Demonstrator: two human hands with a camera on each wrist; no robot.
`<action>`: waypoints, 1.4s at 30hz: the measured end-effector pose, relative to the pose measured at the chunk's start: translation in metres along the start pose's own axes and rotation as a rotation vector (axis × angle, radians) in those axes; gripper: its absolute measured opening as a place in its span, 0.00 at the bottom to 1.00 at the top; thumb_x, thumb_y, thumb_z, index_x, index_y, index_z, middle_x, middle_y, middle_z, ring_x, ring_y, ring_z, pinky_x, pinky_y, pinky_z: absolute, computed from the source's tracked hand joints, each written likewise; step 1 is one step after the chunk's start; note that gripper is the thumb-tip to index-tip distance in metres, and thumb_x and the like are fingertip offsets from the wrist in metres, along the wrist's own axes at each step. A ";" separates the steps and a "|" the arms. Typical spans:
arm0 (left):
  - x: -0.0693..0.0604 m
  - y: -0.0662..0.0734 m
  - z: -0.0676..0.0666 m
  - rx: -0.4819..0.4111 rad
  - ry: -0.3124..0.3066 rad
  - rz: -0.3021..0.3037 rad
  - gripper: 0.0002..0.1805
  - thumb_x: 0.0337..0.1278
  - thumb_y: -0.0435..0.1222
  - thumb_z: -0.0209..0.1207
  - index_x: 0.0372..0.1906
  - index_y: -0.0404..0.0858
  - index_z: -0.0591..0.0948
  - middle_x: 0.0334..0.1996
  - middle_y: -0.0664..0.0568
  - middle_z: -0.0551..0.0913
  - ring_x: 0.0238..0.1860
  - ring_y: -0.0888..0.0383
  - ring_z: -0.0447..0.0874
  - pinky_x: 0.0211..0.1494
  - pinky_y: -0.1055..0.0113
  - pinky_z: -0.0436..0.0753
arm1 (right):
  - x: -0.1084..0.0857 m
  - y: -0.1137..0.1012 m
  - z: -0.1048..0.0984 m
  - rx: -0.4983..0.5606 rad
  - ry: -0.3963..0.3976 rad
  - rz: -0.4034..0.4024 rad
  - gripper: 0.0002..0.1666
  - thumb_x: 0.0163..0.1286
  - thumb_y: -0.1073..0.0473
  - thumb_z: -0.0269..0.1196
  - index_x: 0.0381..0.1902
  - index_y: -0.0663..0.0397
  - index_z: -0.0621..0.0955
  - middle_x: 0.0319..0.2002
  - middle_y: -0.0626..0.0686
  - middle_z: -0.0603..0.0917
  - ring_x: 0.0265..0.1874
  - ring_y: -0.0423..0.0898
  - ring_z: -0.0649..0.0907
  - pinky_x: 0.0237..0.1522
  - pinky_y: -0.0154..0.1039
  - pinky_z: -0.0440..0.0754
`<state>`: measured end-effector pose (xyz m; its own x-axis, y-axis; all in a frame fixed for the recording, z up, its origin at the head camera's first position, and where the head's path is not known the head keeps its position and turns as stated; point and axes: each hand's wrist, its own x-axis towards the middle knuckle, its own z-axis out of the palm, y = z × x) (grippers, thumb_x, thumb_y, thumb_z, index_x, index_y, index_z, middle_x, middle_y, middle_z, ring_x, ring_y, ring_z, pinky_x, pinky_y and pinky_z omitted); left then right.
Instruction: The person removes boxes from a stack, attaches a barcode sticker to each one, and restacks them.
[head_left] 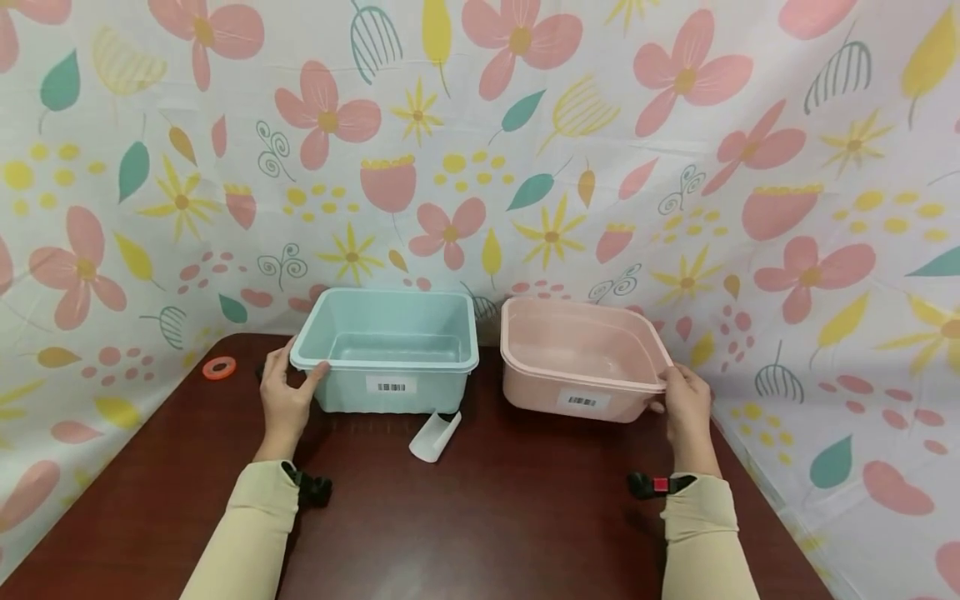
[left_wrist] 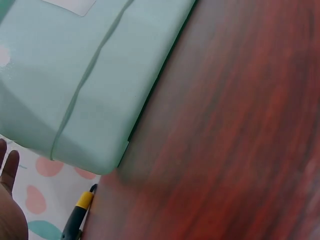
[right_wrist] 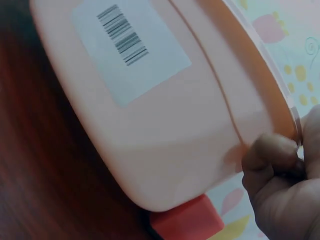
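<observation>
On the table stands a light blue plastic bin (head_left: 386,392) with a barcode label on its front. My left hand (head_left: 285,400) holds its front left corner, thumb at the front rim and fingers along the left side. In the left wrist view, part of the left hand (left_wrist: 11,200) shows beside the bin's wall (left_wrist: 110,100). To the right is a pink plastic bin (head_left: 532,396), turned at a slight angle and also labelled. My right hand (head_left: 686,408) grips its right front rim. The right wrist view shows the curled fingers (right_wrist: 270,155) at that rim.
A curved white piece (head_left: 435,437) lies before the blue bin. An orange ring-shaped roll (head_left: 219,367) is at the left edge. A yellow and dark tool (left_wrist: 80,212) lies beside the blue bin, a red block (right_wrist: 187,220) beside the pink one. Flowered cloth (head_left: 480,167) hangs behind.
</observation>
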<state>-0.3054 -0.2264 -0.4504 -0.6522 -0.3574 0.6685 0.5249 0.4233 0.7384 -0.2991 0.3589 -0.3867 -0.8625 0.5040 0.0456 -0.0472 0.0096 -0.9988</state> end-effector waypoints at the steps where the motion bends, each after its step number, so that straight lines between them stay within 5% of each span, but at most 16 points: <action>1: -0.001 -0.001 0.000 0.001 0.002 0.003 0.38 0.49 0.27 0.74 0.69 0.41 0.76 0.54 0.40 0.76 0.53 0.64 0.69 0.61 0.64 0.66 | 0.000 -0.001 0.000 0.032 0.012 0.014 0.13 0.68 0.65 0.53 0.42 0.65 0.82 0.25 0.47 0.77 0.21 0.40 0.76 0.18 0.31 0.75; 5: -0.003 0.003 0.000 0.004 0.019 0.011 0.38 0.48 0.24 0.72 0.68 0.35 0.75 0.54 0.35 0.75 0.53 0.62 0.69 0.58 0.74 0.64 | -0.002 -0.009 0.002 0.133 0.053 0.027 0.11 0.66 0.66 0.53 0.28 0.62 0.81 0.24 0.47 0.75 0.15 0.41 0.75 0.14 0.32 0.75; 12: -0.007 0.038 -0.002 -0.031 -0.001 0.034 0.33 0.55 0.26 0.69 0.67 0.28 0.74 0.56 0.31 0.74 0.55 0.56 0.70 0.58 0.72 0.66 | -0.009 -0.029 0.009 0.336 0.086 -0.005 0.16 0.63 0.71 0.52 0.16 0.63 0.76 0.15 0.47 0.72 0.09 0.40 0.72 0.09 0.31 0.69; 16: -0.006 0.040 -0.002 -0.046 -0.026 0.019 0.32 0.57 0.26 0.69 0.68 0.29 0.74 0.58 0.33 0.74 0.59 0.50 0.70 0.61 0.65 0.69 | -0.015 -0.039 0.015 0.374 0.110 -0.040 0.13 0.62 0.71 0.52 0.20 0.64 0.80 0.14 0.47 0.73 0.09 0.40 0.72 0.08 0.31 0.68; 23: -0.004 0.012 0.003 -0.035 -0.015 0.028 0.31 0.55 0.28 0.70 0.66 0.36 0.78 0.54 0.39 0.79 0.59 0.57 0.70 0.63 0.73 0.65 | -0.031 -0.052 0.035 0.508 0.095 -0.109 0.10 0.62 0.74 0.51 0.31 0.73 0.80 0.15 0.50 0.75 0.08 0.40 0.70 0.07 0.31 0.63; 26: -0.003 0.008 0.006 -0.038 -0.029 0.016 0.32 0.53 0.27 0.71 0.66 0.37 0.78 0.54 0.40 0.80 0.58 0.54 0.70 0.63 0.61 0.68 | -0.039 -0.061 0.046 0.552 0.096 -0.127 0.12 0.61 0.74 0.51 0.36 0.75 0.81 0.16 0.51 0.75 0.09 0.39 0.70 0.07 0.30 0.61; 31: -0.005 0.028 0.011 -0.054 -0.076 -0.029 0.31 0.54 0.25 0.69 0.66 0.31 0.76 0.55 0.34 0.79 0.59 0.43 0.68 0.66 0.45 0.63 | -0.052 -0.075 0.069 0.621 0.064 -0.163 0.16 0.62 0.75 0.50 0.43 0.76 0.81 0.19 0.53 0.77 0.09 0.39 0.70 0.07 0.29 0.57; 36: -0.006 0.055 0.012 -0.098 -0.115 -0.050 0.28 0.56 0.26 0.68 0.64 0.29 0.77 0.54 0.32 0.80 0.54 0.48 0.70 0.63 0.58 0.65 | -0.065 -0.085 0.098 0.633 -0.012 -0.197 0.20 0.64 0.74 0.49 0.50 0.74 0.80 0.26 0.54 0.80 0.10 0.38 0.72 0.08 0.27 0.58; 42: -0.006 0.061 0.016 -0.115 -0.167 -0.045 0.28 0.58 0.27 0.67 0.65 0.30 0.77 0.55 0.33 0.80 0.47 0.62 0.67 0.50 0.71 0.68 | -0.075 -0.086 0.131 0.618 -0.071 -0.233 0.13 0.66 0.72 0.51 0.43 0.76 0.78 0.24 0.56 0.78 0.08 0.38 0.70 0.08 0.27 0.57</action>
<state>-0.2777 -0.1851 -0.4110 -0.7533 -0.2266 0.6174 0.5455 0.3091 0.7790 -0.2961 0.2072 -0.3022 -0.8250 0.4904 0.2811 -0.4982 -0.3961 -0.7713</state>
